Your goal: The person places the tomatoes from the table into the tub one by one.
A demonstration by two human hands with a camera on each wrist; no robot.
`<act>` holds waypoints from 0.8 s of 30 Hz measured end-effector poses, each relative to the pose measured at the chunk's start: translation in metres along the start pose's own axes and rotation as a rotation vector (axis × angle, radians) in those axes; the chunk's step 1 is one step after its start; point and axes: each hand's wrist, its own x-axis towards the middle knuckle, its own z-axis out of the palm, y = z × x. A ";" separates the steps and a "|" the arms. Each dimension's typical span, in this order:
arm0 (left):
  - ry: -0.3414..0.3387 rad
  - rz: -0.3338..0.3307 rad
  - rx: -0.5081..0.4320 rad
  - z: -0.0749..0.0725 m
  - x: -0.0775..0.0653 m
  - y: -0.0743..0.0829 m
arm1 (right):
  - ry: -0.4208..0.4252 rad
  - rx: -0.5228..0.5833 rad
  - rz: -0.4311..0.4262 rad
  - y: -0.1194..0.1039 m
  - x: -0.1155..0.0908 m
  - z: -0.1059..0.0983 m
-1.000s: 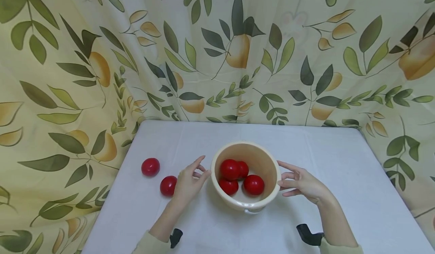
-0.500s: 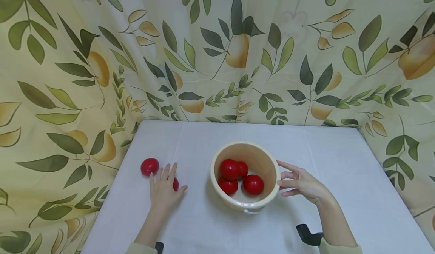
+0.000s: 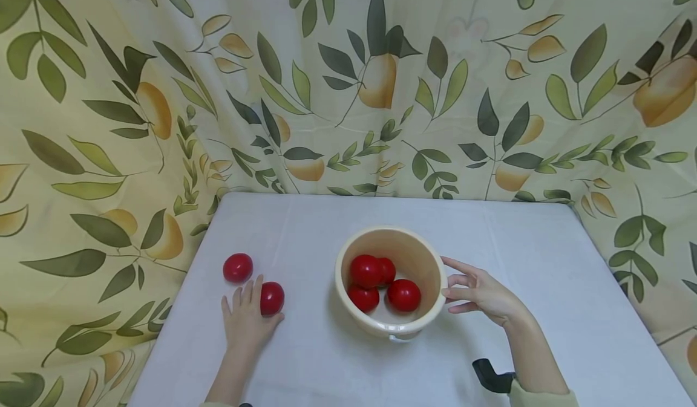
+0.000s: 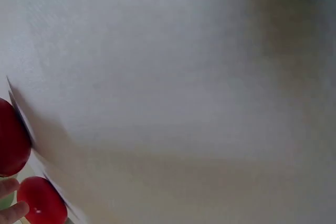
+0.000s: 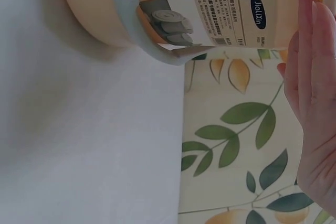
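My left hand [image 3: 244, 322] lies beside a glossy red ball [image 3: 272, 299], its fingers extended along the ball's left side and the thumb near its front. Just behind is a second red ball [image 3: 238, 268]. In the left wrist view, fingertips [image 4: 13, 213] show at the lower left corner by a red ball [image 4: 42, 201]. A cream plastic bucket [image 3: 348, 305] stands mid-table with several red balls [image 3: 404, 295] inside. Against its right side rest the loosely bent fingers of my right hand [image 3: 484, 292]. The right wrist view shows the bucket's label [image 5: 210, 20] and pale handle [image 5: 137, 30].
A white cloth covers the table [image 3: 523, 244]. Behind it and to the left hangs a curtain [image 3: 337, 92] patterned with leaves and fruit. A black wrist strap piece [image 3: 492, 377] sticks out by the right sleeve [image 3: 544, 398].
My left hand has left the bucket's left side and moved left, passing over the nearer ball to its far left side. The right hand has stayed at the bucket.
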 end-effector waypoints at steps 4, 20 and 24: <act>0.012 0.008 -0.001 0.003 0.000 -0.002 | 0.002 -0.002 -0.001 0.000 0.000 0.000; 0.091 0.071 -0.004 0.010 0.005 -0.004 | 0.001 -0.002 0.000 0.000 -0.002 0.000; 0.132 0.112 0.024 0.011 0.008 -0.005 | 0.005 -0.004 0.002 0.000 -0.002 0.001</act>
